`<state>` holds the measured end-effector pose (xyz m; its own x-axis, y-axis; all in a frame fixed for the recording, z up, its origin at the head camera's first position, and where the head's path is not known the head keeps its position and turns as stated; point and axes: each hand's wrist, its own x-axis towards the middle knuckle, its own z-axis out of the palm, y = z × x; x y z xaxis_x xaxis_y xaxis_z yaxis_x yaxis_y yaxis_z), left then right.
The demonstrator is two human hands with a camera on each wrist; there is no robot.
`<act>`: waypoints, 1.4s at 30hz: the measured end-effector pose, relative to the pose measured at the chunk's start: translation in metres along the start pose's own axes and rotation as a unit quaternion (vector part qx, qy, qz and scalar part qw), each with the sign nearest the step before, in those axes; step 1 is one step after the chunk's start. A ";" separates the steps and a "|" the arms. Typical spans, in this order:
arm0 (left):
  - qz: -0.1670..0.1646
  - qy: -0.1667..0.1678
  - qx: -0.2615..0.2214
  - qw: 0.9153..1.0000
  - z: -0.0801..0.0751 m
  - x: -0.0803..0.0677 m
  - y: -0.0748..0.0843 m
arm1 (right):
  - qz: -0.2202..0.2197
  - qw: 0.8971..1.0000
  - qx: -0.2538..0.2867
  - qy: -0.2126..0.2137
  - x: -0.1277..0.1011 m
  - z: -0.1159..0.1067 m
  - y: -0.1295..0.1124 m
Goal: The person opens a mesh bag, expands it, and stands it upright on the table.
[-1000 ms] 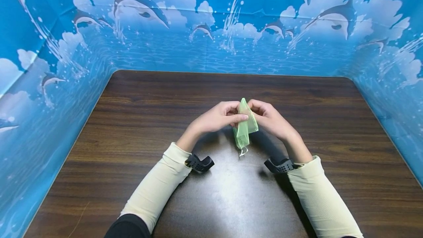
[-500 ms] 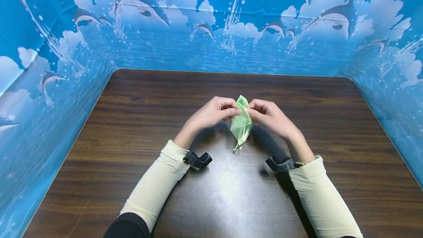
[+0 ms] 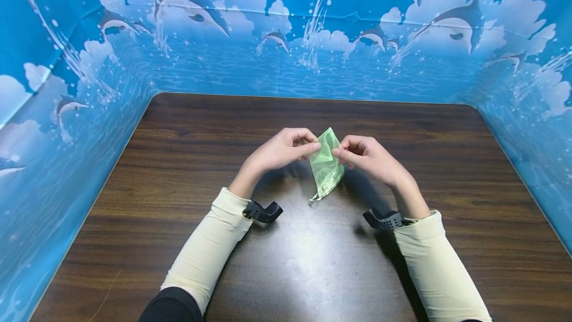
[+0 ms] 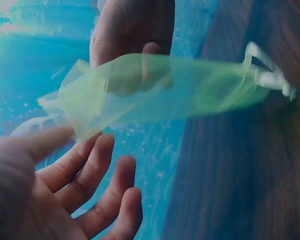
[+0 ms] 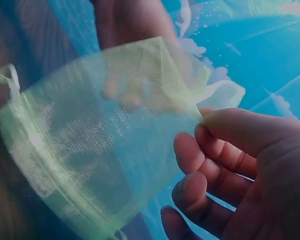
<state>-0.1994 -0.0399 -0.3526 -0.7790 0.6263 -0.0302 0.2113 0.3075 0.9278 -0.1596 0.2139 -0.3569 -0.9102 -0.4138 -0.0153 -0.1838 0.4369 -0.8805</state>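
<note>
A sheer light-green organza drawstring pouch (image 3: 325, 165) hangs over the middle of the table, its end with white cords lowest and tilted towards the person. My left hand (image 3: 291, 150) pinches its upper left edge between thumb and forefinger. On the opposite edge, my right hand (image 3: 370, 159) pinches the cloth in the same way. In the left wrist view the pouch (image 4: 155, 90) is stretched sideways, with the left hand's other fingers (image 4: 102, 175) loosely bent below it. Through the mesh of the pouch (image 5: 90, 135) in the right wrist view, the left hand shows dimly; I see no contents.
A dark wood-grain table (image 3: 201, 128) lies under both arms. Blue cloth (image 3: 277, 73) printed with dolphins and clouds walls off the back and sides. Black wrist mounts (image 3: 263, 211) sit at the cuffs of the pale sleeves (image 3: 210, 247).
Both hands have moved apart, the left one leftward and slightly away from the person. The pouch has gone from narrow and folded to spread wider, and its corded end has swung left.
</note>
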 end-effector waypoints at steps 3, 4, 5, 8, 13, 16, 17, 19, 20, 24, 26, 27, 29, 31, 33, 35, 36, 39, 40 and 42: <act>-0.008 -0.002 0.007 1.000 0.003 0.000 0.002 | -0.003 1.000 -0.005 -0.006 0.001 0.003 -0.001; -0.006 -0.001 0.010 1.000 0.004 0.001 0.002 | -0.005 1.000 -0.009 -0.007 0.001 0.004 -0.002; -0.005 0.002 0.012 1.000 0.006 0.001 0.002 | -0.008 1.000 -0.013 -0.008 0.001 0.005 -0.002; -0.004 0.010 0.018 1.000 0.009 0.002 0.003 | -0.014 1.000 -0.018 -0.008 0.001 0.007 -0.004; -0.013 0.010 0.014 1.000 0.009 0.000 0.007 | -0.017 1.000 -0.026 0.002 0.000 0.009 -0.007; -0.010 0.002 0.000 1.000 0.007 0.000 0.009 | -0.019 0.999 -0.026 0.010 0.001 0.009 -0.007; -0.010 0.000 -0.011 1.000 0.007 0.000 0.009 | -0.020 0.999 -0.024 0.014 0.001 0.009 -0.007; -0.009 0.001 -0.025 1.000 0.006 0.000 0.009 | -0.018 0.999 -0.016 0.022 0.002 0.009 -0.006; -0.010 0.004 -0.028 1.000 0.006 0.000 0.009 | -0.017 0.999 -0.012 0.027 0.002 0.009 -0.006; -0.006 0.024 -0.015 1.000 0.008 -0.001 0.009 | -0.011 0.999 0.002 0.048 0.002 0.009 -0.005; 0.008 0.018 -0.006 1.000 0.010 -0.001 0.009 | -0.014 0.998 0.007 0.054 0.003 0.009 -0.004; 0.016 0.011 -0.005 1.000 0.011 0.000 0.009 | -0.017 0.998 0.010 0.056 0.003 0.010 -0.003; 0.030 -0.005 -0.004 1.000 0.012 0.000 0.008 | -0.025 0.998 0.020 0.053 0.004 0.012 -0.003; 0.035 -0.018 -0.005 0.999 0.014 0.001 0.009 | -0.028 0.998 0.029 0.049 0.006 0.014 -0.002; 0.032 -0.027 -0.002 0.999 0.014 0.000 0.009 | -0.025 0.998 0.040 0.045 0.007 0.017 -0.002; 0.029 -0.040 -0.001 0.999 0.014 -0.001 0.009 | -0.017 0.998 0.046 0.045 0.008 0.020 -0.003; 0.030 -0.048 -0.001 0.998 0.014 -0.001 0.009 | -0.012 0.998 0.048 0.045 0.008 0.021 -0.003; 0.040 -0.067 -0.001 0.997 0.014 -0.001 0.008 | -0.007 0.998 0.050 0.048 0.009 0.022 -0.004; 0.044 -0.066 -0.002 0.997 0.014 -0.001 0.008 | -0.008 0.998 0.051 0.048 0.009 0.023 -0.004; 0.048 -0.058 -0.003 0.997 0.014 -0.001 0.007 | -0.008 0.998 0.052 0.047 0.009 0.023 -0.004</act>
<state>-0.1891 -0.0284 -0.3510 -0.6817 0.7314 0.0170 0.2779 0.2374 0.9308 -0.1586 0.1902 -0.3645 -0.9392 -0.3411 0.0389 -0.1634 0.3446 -0.9244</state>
